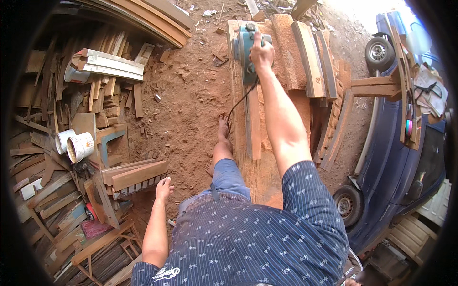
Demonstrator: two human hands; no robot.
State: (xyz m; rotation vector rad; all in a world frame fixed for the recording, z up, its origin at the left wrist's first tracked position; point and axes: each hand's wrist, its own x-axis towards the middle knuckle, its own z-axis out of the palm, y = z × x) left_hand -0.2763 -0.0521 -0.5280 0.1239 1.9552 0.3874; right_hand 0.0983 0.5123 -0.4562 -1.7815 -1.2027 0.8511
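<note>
At the top centre, my right hand (261, 55) grips a teal electric planer (247, 66) on a long narrow board (253, 128). A black cord (234, 107) trails from the tool toward my bare foot. The board lies along a sawdust-covered wooden bench (265, 186). My left hand (163, 189) hangs low at the left, fingers loosely bent and holding nothing, near short stacked boards (138, 176).
Rough planks (307, 62) lie along the bench's right. A dark blue vehicle (386, 157) stands at the right, with clutter on timber above it. Heaped offcuts (47, 190) and white buckets (80, 147) fill the left. Dirt ground with wood scraps runs between.
</note>
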